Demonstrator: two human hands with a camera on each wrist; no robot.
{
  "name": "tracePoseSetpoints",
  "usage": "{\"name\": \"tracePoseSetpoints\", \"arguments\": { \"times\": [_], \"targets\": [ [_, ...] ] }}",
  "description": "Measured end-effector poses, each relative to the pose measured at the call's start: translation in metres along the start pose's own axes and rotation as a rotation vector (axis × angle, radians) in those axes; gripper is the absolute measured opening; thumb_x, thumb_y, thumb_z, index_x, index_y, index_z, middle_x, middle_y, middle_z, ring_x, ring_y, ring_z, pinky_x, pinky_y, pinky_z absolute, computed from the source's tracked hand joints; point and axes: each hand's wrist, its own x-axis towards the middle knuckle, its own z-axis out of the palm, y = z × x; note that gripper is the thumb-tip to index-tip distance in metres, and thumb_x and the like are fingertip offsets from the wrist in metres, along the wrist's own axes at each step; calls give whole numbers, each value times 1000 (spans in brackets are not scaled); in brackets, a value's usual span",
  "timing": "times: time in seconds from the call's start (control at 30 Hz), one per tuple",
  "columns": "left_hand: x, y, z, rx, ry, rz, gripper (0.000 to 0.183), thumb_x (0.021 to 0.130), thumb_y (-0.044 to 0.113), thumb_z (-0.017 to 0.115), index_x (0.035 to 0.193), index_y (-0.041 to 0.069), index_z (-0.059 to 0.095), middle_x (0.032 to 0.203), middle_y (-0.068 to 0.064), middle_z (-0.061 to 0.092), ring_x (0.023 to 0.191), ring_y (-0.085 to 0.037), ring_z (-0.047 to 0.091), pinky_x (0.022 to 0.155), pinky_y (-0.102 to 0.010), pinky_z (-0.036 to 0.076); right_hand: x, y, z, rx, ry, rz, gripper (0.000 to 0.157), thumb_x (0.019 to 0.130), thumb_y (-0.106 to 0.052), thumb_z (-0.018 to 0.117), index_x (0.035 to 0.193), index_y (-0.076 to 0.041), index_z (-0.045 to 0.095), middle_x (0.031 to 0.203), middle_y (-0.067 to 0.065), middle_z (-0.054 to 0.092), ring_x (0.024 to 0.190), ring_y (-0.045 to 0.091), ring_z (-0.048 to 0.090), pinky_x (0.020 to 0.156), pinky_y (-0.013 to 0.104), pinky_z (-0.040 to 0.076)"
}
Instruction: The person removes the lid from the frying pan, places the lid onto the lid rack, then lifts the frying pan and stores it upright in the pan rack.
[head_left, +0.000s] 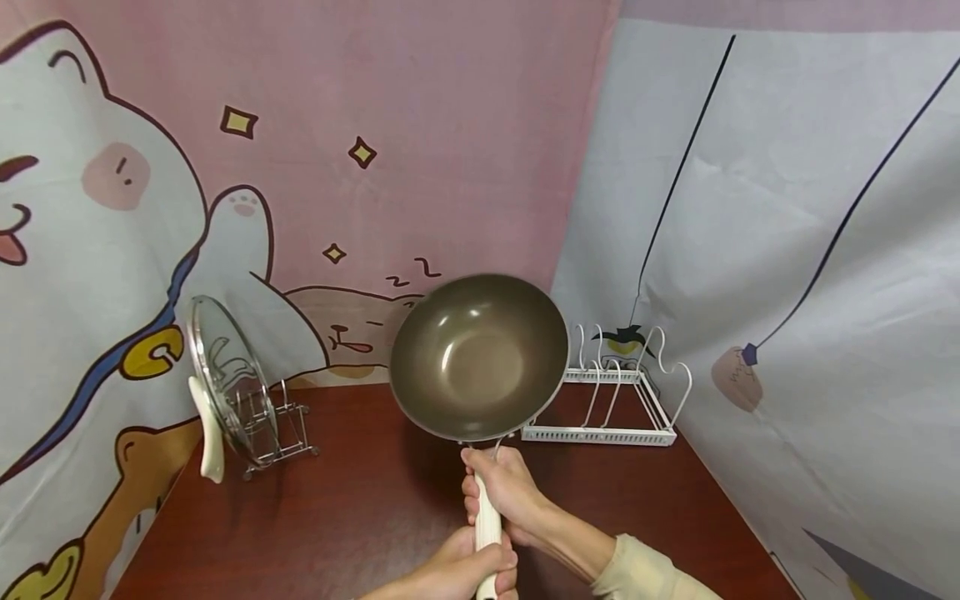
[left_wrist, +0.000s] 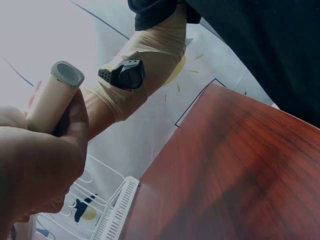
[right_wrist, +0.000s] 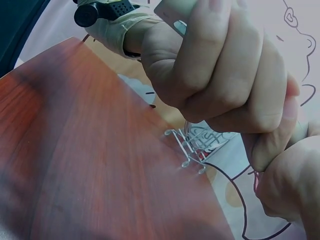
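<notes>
A wok (head_left: 480, 358) with a brown-bronze interior is held up over the table, its bowl tilted so that the inside faces me. Its long cream handle (head_left: 487, 521) points down towards me. Close below the bowl, my right hand (head_left: 510, 492) grips the upper handle. My left hand (head_left: 476, 562) wraps its fingers around the lower part, just beneath the right. From the left wrist view, the grey-ringed butt of the handle (left_wrist: 52, 100) sticks out past the left hand (left_wrist: 40, 165). Both hands sit close together in the right wrist view, with curled left fingers (right_wrist: 230, 75) in front.
A white rack (head_left: 600, 435) with upright wire dividers stands behind the wok to the right. On the left, a small wire rack (head_left: 288, 450) supports a glass lid (head_left: 232, 375) with a cream handle. Printed cloth (head_left: 465, 150) hangs behind the brown wooden table (head_left: 337, 508).
</notes>
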Motion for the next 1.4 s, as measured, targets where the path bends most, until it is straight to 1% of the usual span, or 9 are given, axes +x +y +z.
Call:
{"name": "tracePoseSetpoints", "arguments": {
  "times": [0.23, 0.47, 0.57, 0.73, 0.83, 0.97, 1.07, 1.27, 1.4],
  "targets": [
    [6, -2, 2, 11, 16, 16, 16, 110, 9, 53, 98, 15, 46, 74, 12, 53, 66, -3, 51, 63, -16, 44, -1, -1, -3, -16, 20, -18, 30, 114, -29, 61, 91, -11, 52, 64, -5, 55, 52, 11, 56, 52, 26, 55],
    [8, -2, 6, -21, 46, 10, 17, 108, 11, 56, 96, 17, 46, 73, 11, 49, 64, -3, 47, 61, -16, 41, -1, -3, -2, -38, 43, -28, 29, 115, -26, 58, 91, -10, 52, 63, -5, 56, 52, 12, 56, 52, 27, 56],
    [9, -2, 6, -43, 18, 15, 20, 109, 12, 54, 92, 18, 46, 71, 12, 48, 62, -1, 47, 60, -15, 41, -2, -5, -1, -53, 69, -32, 29, 114, -25, 58, 89, -10, 52, 62, -4, 55, 51, 13, 56, 51, 28, 56],
    [10, -2, 5, -123, -64, 22, 25, 110, 13, 49, 86, 19, 46, 67, 16, 49, 60, 1, 48, 59, -14, 41, -4, -7, 0, -83, 102, -39, 30, 112, -25, 60, 88, -9, 53, 61, -4, 56, 50, 13, 57, 49, 29, 57],
    [10, -2, 6, -184, -83, 1, 22, 108, 13, 48, 87, 20, 45, 64, 16, 49, 58, 2, 47, 57, -14, 39, -5, -8, 0, -88, 113, -48, 30, 112, -25, 61, 87, -9, 53, 61, -3, 57, 49, 13, 58, 48, 30, 57],
    [10, -1, 8, -254, -67, -33, 19, 103, 13, 47, 87, 23, 44, 60, 16, 48, 53, 1, 43, 53, -14, 34, -5, -9, 1, -98, 126, -61, 31, 112, -26, 61, 86, -10, 53, 60, -2, 58, 47, 14, 59, 48, 31, 58],
    [10, 0, 10, -291, -45, -40, 20, 99, 12, 44, 85, 26, 46, 57, 17, 46, 51, 1, 41, 51, -16, 29, -6, -9, 2, -104, 132, -66, 31, 112, -25, 61, 86, -10, 53, 60, -2, 58, 46, 14, 60, 48, 31, 58],
    [10, 2, 15, -334, 2, -60, 23, 92, 11, 40, 83, 30, 50, 54, 17, 44, 49, 1, 37, 49, -17, 24, -6, -13, 4, -122, 141, -71, 33, 113, -25, 61, 85, -10, 53, 60, -1, 58, 46, 14, 60, 48, 32, 59],
    [11, 3, 15, -341, 5, -64, 23, 91, 11, 39, 82, 30, 49, 54, 18, 44, 48, 1, 35, 49, -18, 21, -6, -15, 5, -151, 159, -78, 35, 112, -25, 60, 82, -9, 54, 59, -1, 59, 46, 14, 61, 48, 33, 59]
  ]
}}
